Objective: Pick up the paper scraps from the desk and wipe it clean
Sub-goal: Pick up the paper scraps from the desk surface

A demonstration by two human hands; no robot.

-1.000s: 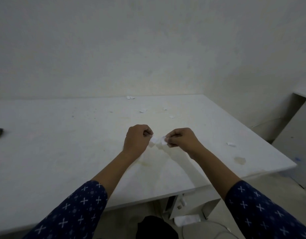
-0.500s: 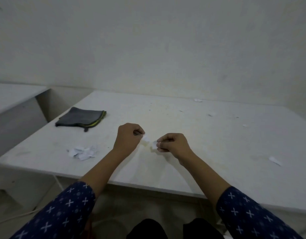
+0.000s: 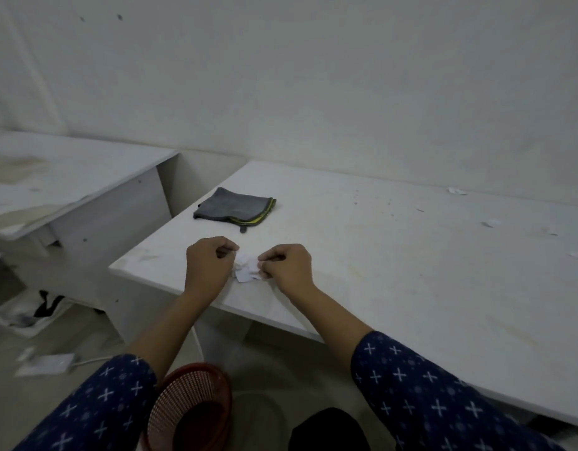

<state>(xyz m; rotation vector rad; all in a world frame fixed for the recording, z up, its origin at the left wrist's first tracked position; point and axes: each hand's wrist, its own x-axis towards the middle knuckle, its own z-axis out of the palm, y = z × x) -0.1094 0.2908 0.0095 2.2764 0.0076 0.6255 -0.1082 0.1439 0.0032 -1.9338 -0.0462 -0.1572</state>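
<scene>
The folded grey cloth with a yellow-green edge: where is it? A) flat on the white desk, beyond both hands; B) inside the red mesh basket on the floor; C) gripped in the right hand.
A: the folded grey cloth lies on the white desk, past the left hand and right hand, touching neither.

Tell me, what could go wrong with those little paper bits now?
1. The paper scraps pinched by the left hand and right hand sit close to the desk edge, so bits could flutter down and miss the red basket.
2. The stray scraps far off to the right are tiny and easy to forget.
3. Wiping with the grey cloth too early would probably sweep those onto the floor.
</scene>
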